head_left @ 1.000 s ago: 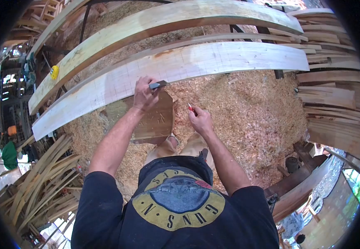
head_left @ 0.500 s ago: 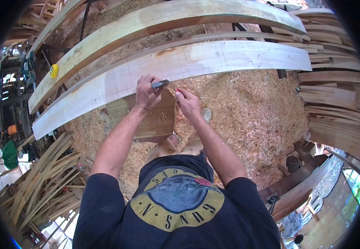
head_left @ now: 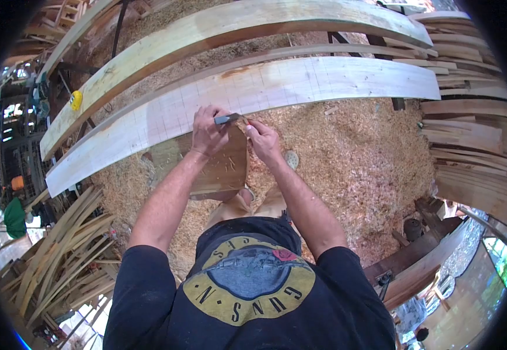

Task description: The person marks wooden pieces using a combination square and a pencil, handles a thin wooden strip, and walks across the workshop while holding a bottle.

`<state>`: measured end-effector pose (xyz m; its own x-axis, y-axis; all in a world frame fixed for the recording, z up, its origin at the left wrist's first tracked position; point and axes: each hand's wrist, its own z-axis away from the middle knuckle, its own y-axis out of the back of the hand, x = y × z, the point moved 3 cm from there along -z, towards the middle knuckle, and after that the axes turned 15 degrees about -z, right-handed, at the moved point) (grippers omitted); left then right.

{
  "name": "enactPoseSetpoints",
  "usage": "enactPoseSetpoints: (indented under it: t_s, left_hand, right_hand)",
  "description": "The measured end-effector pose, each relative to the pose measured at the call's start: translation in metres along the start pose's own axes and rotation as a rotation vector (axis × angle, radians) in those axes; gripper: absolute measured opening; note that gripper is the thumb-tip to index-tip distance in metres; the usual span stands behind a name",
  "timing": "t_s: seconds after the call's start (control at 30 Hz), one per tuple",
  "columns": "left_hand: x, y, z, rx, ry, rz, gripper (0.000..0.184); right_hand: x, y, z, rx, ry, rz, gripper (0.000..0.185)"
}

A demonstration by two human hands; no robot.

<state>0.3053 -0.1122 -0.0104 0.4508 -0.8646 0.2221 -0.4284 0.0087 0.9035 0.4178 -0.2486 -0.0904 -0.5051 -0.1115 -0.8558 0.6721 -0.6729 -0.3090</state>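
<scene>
My left hand (head_left: pixel 209 129) is closed around a short grey knife (head_left: pixel 226 119), with the blade pointing right. Its handle is mostly hidden. In a pinch of my right hand's fingers (head_left: pixel 263 141) is a thin red pencil (head_left: pixel 249 126), most of it covered by my grip. Its pale tip meets or lies very close to the blade; I cannot tell which. Both hands are just in front of the near edge of a long pale plank (head_left: pixel 291 81) marked with several thin crosswise lines. Below my left hand is a brown wooden board (head_left: pixel 221 172) with shavings on it.
A second thick curved plank (head_left: pixel 218 36) runs behind the first, with a yellow tape measure (head_left: pixel 76 100) at its left. Wood strips (head_left: pixel 61 251) pile up at lower left, and boards (head_left: pixel 469 137) are stacked at right. Shavings (head_left: pixel 352 157) cover the floor.
My right hand has shifted slightly left and up, bringing the pencil closer to the knife. The knife has moved very slightly right. The planks are where they were.
</scene>
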Motion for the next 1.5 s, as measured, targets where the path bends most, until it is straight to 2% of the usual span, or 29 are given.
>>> enactPoseSetpoints:
  t_s: [0.23,0.33,0.37,0.53,0.73,0.93,1.03,1.17,1.27,1.5]
  left_hand:
    - [0.001,0.001,0.000,-0.002,-0.003,-0.020,0.016]
    - [0.001,0.001,-0.001,-0.028,-0.003,-0.023,0.017]
    - [0.001,0.002,0.000,-0.030,0.000,-0.018,0.017]
    - [0.001,0.001,-0.001,-0.024,0.008,-0.018,0.016]
    - [0.002,0.002,-0.002,-0.034,0.023,0.002,0.011]
    - [0.001,0.004,-0.002,-0.020,0.014,0.014,0.010]
    - [0.000,0.003,-0.001,-0.008,-0.001,-0.017,0.010]
    - [-0.001,0.001,-0.001,-0.007,0.010,0.007,0.010]
    - [-0.002,0.008,0.002,-0.015,0.006,0.050,0.010]
    - [-0.012,0.022,0.013,-0.018,0.029,0.054,0.013]
  right_hand:
    - [0.013,0.001,-0.008,0.051,-0.084,-0.043,0.035]
    - [0.030,0.008,-0.023,0.056,-0.143,0.145,0.031]
    - [0.037,0.008,-0.026,0.061,-0.148,0.113,0.030]
    - [0.006,-0.004,-0.019,0.107,-0.242,0.006,0.023]
    - [-0.007,-0.005,-0.021,0.045,-0.377,0.037,0.022]
    - [-0.044,-0.013,0.000,-0.003,-0.367,-0.098,0.025]
    - [-0.070,-0.008,0.021,-0.057,-0.276,-0.240,0.029]
    - [-0.060,0.019,0.037,0.037,-0.267,-0.155,0.031]
    - [-0.037,0.038,0.054,0.024,-0.313,-0.112,0.031]
    - [0.004,0.062,0.081,0.050,-0.411,-0.186,0.026]
